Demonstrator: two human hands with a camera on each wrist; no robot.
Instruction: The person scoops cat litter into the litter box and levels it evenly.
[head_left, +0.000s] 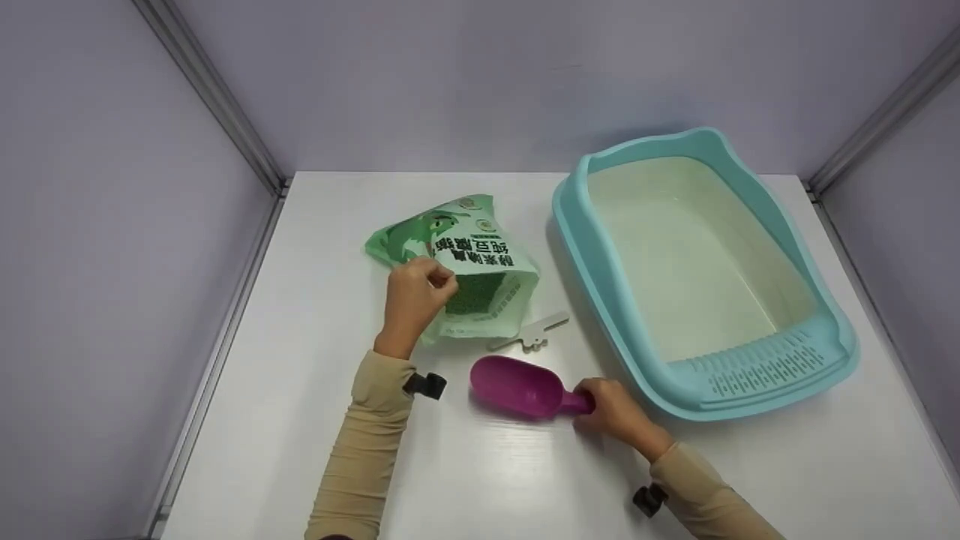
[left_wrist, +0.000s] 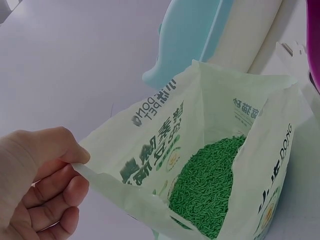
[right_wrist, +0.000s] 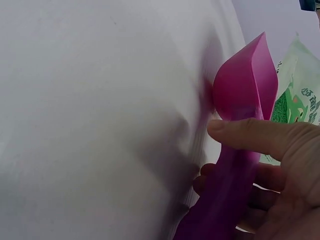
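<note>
A green bag of cat litter [head_left: 480, 259] stands on the table with its mouth toward me. My left hand [head_left: 420, 296] pinches the bag's rim between thumb and forefinger, as the left wrist view shows. Green litter pellets [left_wrist: 207, 187] lie inside the opened bag. My right hand [head_left: 611, 412] grips a magenta scoop [head_left: 517, 386] by its handle, and the hollow of the scoop faces up, holding nothing. In the right wrist view the thumb lies along the handle [right_wrist: 225, 185] and the other fingers wrap beneath it.
A blue litter box [head_left: 600, 270] with a pale inside and a slotted front step fills the table's right side. Between bag and scoop lies a small grey-white bag clip [head_left: 532, 334]. Grey walls [head_left: 465, 90] enclose the white table [head_left: 300, 420] at the back and sides.
</note>
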